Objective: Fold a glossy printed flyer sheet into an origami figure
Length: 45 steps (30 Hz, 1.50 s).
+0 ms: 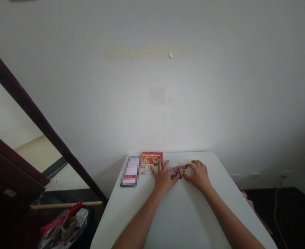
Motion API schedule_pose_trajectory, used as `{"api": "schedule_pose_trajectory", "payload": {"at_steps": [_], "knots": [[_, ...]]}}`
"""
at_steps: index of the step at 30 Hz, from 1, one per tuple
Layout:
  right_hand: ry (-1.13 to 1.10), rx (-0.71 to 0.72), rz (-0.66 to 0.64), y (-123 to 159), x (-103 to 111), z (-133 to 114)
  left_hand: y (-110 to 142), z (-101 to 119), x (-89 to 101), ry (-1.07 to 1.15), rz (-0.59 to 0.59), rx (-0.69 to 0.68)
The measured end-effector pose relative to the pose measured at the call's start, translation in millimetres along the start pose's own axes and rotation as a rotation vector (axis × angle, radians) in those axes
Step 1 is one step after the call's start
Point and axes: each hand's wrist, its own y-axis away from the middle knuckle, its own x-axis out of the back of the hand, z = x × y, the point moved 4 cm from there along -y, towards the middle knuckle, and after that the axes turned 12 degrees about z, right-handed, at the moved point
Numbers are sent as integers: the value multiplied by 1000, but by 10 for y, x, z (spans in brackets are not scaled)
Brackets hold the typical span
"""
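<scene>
Both of my hands rest on a white table near its far edge. My left hand lies flat with fingers spread, its fingertips touching an orange printed leaflet. My right hand has its fingers curled and pinches a small colourful object that lies between the two hands; my left thumb also touches it. What the small object is I cannot make out.
A dark phone-like slab, blurred out, lies left of the leaflet. A white wall rises behind the table. On the floor at the left sit a bag of wrappers, a wooden stick and a dark door frame.
</scene>
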Motion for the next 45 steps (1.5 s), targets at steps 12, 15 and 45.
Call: {"api": "schedule_pose_trajectory", "payload": {"at_steps": [12, 15, 45], "knots": [[4, 19, -36, 32, -1, -28, -5, 4, 6, 0, -5, 7], [12, 22, -48, 37, 1, -34, -8, 2, 4, 0, -16, 12], [41, 40, -36, 3, 70, -61, -1, 11, 46, 40, -25, 16]]}}
